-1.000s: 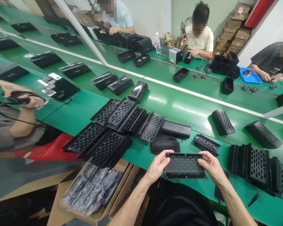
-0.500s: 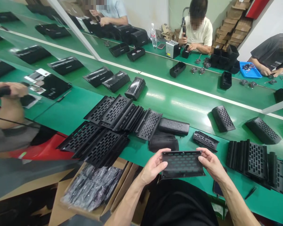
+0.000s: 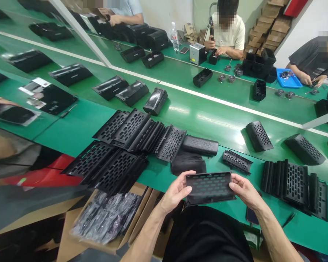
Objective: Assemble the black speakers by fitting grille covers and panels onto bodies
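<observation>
A black slotted panel (image 3: 210,188) is held up above the green table edge, its inner side facing me. My left hand (image 3: 177,193) grips its left end, thumb on the near face. At the right end, my right hand (image 3: 243,190) pinches the panel between thumb and fingers. Just beyond it lie a dark mesh-like cover (image 3: 188,163) and a black perforated housing (image 3: 200,145). A smaller slotted piece (image 3: 237,162) rests behind my right hand.
Slotted panels (image 3: 117,167) pile up at left, another stack (image 3: 296,183) at right. An open carton (image 3: 117,251) with plastic-wrapped parts is below left. Black housings (image 3: 155,101) stand on the green conveyor (image 3: 196,112). People sit across; a phone (image 3: 252,215) lies near my right forearm.
The panel and both hands have shifted very slightly left in view, grips unchanged. At far left, the other person's hand and the dark item have moved down and left.
</observation>
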The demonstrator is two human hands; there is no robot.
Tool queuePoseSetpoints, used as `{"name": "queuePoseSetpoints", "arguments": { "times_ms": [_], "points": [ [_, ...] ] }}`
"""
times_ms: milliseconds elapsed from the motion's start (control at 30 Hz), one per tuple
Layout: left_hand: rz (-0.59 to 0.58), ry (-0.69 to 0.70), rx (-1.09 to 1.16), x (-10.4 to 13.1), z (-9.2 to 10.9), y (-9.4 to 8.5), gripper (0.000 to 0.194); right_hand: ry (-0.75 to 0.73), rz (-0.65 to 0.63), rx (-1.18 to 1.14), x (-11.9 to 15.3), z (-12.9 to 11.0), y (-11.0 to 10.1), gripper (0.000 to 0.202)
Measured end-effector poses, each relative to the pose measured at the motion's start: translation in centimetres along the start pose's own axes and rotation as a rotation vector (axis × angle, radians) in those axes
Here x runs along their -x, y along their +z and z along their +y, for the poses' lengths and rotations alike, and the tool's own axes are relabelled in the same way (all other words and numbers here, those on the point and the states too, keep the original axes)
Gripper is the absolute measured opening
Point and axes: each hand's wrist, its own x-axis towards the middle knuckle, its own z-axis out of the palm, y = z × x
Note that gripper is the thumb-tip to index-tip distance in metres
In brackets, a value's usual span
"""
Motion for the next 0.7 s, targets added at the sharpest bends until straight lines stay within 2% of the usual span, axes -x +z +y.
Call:
{"name": "queuePoseSetpoints", "arguments": {
  "times_ms": [200, 333, 500, 700],
  "points": [
    [-0.006, 0.007, 0.094, 0.2, 0.3, 0.5, 0.052, 0.021, 0.046, -0.088, -0.4, 0.4, 0.0, 0.045],
    [0.014, 0.016, 0.048, 0.4, 0.2, 0.4, 0.051, 0.023, 0.087, -0.049, -0.5, 0.0, 0.2, 0.045],
    [0.030, 0.008, 0.036, 0.5, -0.1, 0.1, 0.050, 0.030, 0.069, -0.009, -0.4, -0.7, 0.5, 0.046],
    [0.010, 0.008, 0.065, 0.3, -0.3, 0.0, 0.058, 0.024, 0.070, 0.016, -0.5, -0.4, 0.5, 0.046]
  ]
}}
